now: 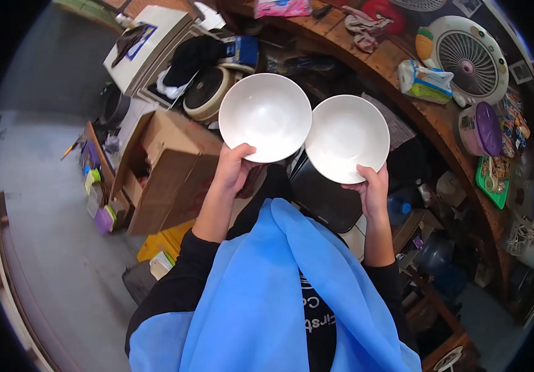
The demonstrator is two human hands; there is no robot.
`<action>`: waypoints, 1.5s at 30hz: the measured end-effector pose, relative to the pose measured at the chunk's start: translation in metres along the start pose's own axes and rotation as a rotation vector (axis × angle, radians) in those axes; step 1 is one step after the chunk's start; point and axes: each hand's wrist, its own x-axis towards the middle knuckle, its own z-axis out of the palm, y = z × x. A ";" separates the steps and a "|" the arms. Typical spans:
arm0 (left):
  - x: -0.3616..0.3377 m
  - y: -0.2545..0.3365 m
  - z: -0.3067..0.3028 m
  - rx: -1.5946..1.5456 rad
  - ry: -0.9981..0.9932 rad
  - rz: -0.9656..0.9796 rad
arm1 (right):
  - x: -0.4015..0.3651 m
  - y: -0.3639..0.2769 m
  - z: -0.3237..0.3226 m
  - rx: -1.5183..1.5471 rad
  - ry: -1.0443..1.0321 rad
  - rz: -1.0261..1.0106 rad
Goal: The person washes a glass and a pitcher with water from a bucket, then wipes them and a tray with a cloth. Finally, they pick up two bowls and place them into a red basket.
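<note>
Two white bowls are held up side by side, their insides facing me. My left hand [236,168] grips the lower rim of the left bowl [265,116], thumb over the inside edge and fingers behind. The right bowl [349,137] is in my right hand [371,186], pinched at its lower right rim with the thumb inside. The rims meet or overlap slightly in the middle. Both bowls look empty. The fingers behind the bowls are mostly hidden. Blue cloth [261,279] hangs over my front, below the hands.
An open cardboard box [177,180] stands at the left, near a round beige appliance [208,93]. Along the right runs a curved wooden table [428,118] bearing a fan [468,59], a purple-lidded tub [484,129] and a green tray [494,186]. A black seat [326,195] is behind the bowls.
</note>
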 end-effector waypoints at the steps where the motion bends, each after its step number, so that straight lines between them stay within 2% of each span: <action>1: 0.014 0.006 0.009 -0.005 0.004 0.015 | 0.009 -0.001 0.000 0.002 0.015 -0.027; 4: 0.068 0.027 0.008 0.075 -0.108 -0.044 | 0.037 -0.013 0.001 -0.052 0.088 -0.053; 6: 0.101 0.047 0.024 0.075 -0.071 -0.036 | 0.064 -0.023 0.012 -0.112 0.146 -0.299; 13: 0.216 0.124 0.049 0.023 -0.144 0.096 | 0.138 -0.097 0.092 -0.084 0.103 -0.257; 14: 0.233 0.132 0.050 0.146 -0.130 0.097 | 0.152 -0.106 0.102 -0.049 0.069 -0.235; 18: 0.308 0.143 0.060 0.215 -0.205 0.168 | 0.227 -0.133 0.143 -0.070 0.078 -0.237; 20: 0.337 0.144 0.064 0.296 -0.228 0.241 | 0.265 -0.146 0.156 -0.325 0.112 -0.284; 21: 0.340 0.148 0.073 0.296 -0.248 0.247 | 0.271 -0.160 0.171 -0.342 0.145 -0.126; 25: 0.358 0.159 0.089 0.175 -0.260 0.120 | 0.320 -0.172 0.190 -0.434 0.168 -0.100; 27: 0.376 0.160 0.089 0.140 -0.332 0.079 | 0.339 -0.175 0.195 -0.525 0.206 -0.130; 30: 0.406 0.164 0.095 0.177 -0.449 0.173 | 0.358 -0.180 0.205 -0.623 0.245 -0.153; 32: 0.425 0.169 0.100 0.198 -0.428 0.154 | 0.380 -0.177 0.205 -0.692 0.292 -0.305; 34: 0.447 0.175 0.099 0.178 -0.569 0.052 | 0.393 -0.181 0.209 -0.675 0.276 -0.218; 35: 0.459 0.177 0.099 0.185 -0.629 0.073 | 0.405 -0.184 0.208 -0.710 0.224 -0.143; 37: 0.480 0.180 0.099 0.192 -0.608 0.034 | 0.422 -0.191 0.203 -0.779 0.110 0.053; 38: 0.485 0.186 0.103 0.199 -0.586 -0.002 | 0.422 -0.192 0.205 -0.778 0.118 0.052; 40: 0.492 0.199 0.108 0.173 -0.673 -0.042 | 0.423 -0.190 0.214 -0.824 0.167 -0.108; 41: 0.485 0.211 0.115 0.126 -0.694 -0.126 | 0.426 -0.186 0.215 -0.827 0.170 -0.107; 43: 0.496 0.220 0.119 0.112 -0.739 -0.278 | 0.433 -0.176 0.215 -0.252 0.038 -0.155; 44: 0.507 0.223 0.119 0.107 -0.740 -0.280 | 0.435 -0.174 0.217 -0.257 0.041 -0.153; 45: 0.517 0.226 0.118 0.261 -0.795 -0.270 | 0.436 -0.171 0.219 -0.159 0.058 -0.142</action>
